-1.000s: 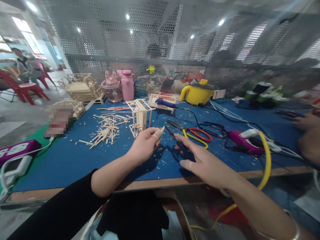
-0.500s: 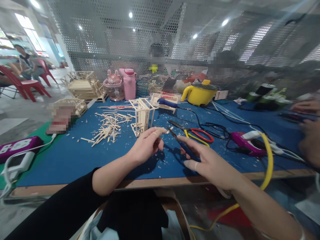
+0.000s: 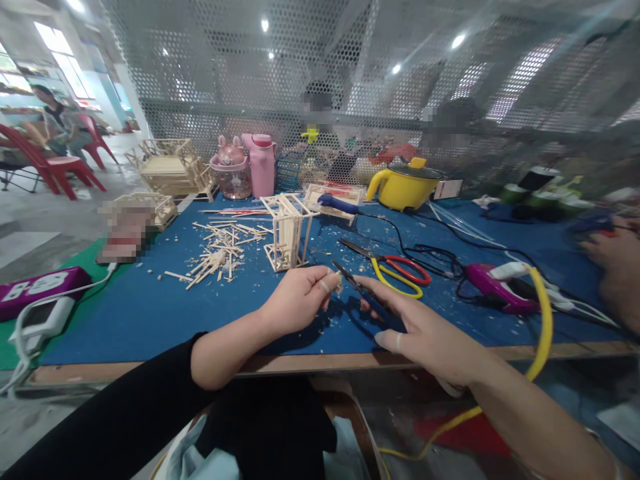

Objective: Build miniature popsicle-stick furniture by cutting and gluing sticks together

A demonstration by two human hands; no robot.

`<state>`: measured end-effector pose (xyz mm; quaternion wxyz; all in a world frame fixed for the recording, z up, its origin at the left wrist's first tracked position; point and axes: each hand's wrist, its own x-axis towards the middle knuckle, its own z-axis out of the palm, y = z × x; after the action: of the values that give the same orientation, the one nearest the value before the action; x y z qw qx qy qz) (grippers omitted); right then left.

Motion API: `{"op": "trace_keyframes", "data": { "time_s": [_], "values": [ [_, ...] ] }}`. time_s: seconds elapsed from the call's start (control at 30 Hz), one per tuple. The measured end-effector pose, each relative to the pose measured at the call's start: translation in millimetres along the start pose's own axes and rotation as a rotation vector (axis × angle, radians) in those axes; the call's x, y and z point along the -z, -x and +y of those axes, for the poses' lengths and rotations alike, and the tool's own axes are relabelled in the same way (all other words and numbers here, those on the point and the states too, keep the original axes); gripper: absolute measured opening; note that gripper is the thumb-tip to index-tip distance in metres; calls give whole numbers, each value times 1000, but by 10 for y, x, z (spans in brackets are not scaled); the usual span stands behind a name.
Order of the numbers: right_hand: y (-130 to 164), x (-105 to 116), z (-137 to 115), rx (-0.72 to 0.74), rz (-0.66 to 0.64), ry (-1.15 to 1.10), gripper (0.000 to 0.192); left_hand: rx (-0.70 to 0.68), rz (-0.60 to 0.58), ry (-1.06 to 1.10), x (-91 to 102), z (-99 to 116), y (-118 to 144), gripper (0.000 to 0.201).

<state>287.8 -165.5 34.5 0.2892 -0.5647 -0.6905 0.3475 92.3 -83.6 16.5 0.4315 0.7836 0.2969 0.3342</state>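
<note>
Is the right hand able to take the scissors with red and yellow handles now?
Probably not at once: the scissors lie close by, uncovered, but the right hand holds a blue-handled tool.

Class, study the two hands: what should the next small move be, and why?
Probably the right hand should line up the tip of the blue-handled tool with the pale piece. The left hand pinches that piece at its fingertips, and the tip is close by; whether they touch is unclear.
</note>
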Motion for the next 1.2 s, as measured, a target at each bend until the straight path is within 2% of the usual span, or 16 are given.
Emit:
{"op": "trace_keyframes", "data": {
  "time_s": [0.27, 0.57, 0.8, 0.97, 1.07, 1.2],
  "values": [
    [11, 58, -39, 22, -46, 43, 84, -12, 31, 27, -16, 13, 5, 42],
    [-12, 17, -14, 68, -31, 12, 78, -21, 15, 48, 3, 8, 4, 42],
    [-69, 10, -16, 145, 8, 293, 82, -18, -21, 169, -41, -26, 4, 32],
    [-132, -24, 78, 170, -3, 463, 81, 96, 28, -25, -61, -70, -15, 58],
    [-172, -87, 161, 171, 29, 542, 80, 114, 20, -83, -70, -111, -34, 62],
    [-205, -233, 251, 140, 145, 655, 76, 125, 36, -155, -77, -161, -57, 60]
  ]
}}
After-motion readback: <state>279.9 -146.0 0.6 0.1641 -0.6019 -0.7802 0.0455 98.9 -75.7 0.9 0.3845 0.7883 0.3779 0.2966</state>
